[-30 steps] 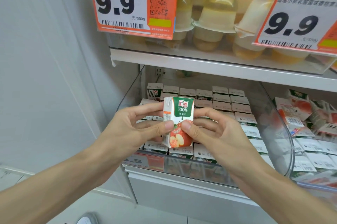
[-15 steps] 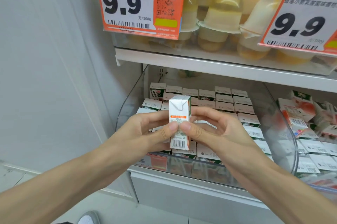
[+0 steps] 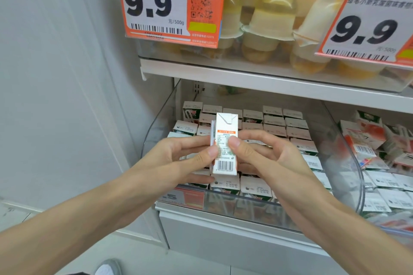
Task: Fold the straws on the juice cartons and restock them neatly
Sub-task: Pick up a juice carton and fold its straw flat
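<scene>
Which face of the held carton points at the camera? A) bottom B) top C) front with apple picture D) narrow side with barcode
D: the carton shows a narrow white panel with small print and a barcode near its lower end, held between the left hand and right hand.

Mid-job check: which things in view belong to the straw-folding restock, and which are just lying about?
Job: juice carton, pinched by left hand and right hand; stocked cartons; clear bin.
Lying about: jelly cups; price tags; shoe.
</scene>
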The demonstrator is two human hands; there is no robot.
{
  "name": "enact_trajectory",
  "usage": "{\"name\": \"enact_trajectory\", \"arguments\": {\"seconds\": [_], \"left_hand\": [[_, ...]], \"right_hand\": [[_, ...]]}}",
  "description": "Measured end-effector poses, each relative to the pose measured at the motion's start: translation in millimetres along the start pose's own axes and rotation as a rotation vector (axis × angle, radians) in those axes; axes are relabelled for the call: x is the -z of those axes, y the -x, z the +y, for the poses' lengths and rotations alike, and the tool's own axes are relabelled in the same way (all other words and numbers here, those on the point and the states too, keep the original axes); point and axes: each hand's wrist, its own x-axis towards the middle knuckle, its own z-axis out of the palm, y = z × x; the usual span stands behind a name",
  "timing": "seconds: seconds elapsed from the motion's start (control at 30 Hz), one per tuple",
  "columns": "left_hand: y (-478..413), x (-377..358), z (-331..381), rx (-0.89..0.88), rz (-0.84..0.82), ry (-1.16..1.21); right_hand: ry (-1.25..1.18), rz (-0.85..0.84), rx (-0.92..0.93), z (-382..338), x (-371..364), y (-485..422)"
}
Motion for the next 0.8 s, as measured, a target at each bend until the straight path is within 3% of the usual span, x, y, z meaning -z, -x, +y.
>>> {"name": "enact_trajectory", "arguments": {"seconds": [0.2,0.6,0.8], "left_hand": [[0,-6,-1,0.009,0.052,0.062],[0,-5,1,-0.016,0.058,0.052],[1,-6,-3,-0.094,0.17,-0.122]], "right_hand": [[-0.063,0.071,-0.044,-4,-5,-2],[-0.005,-0.031,-0.102,-11,-5,-1],[0.031,-0.168,-0.135,-11,1,-6]]}}
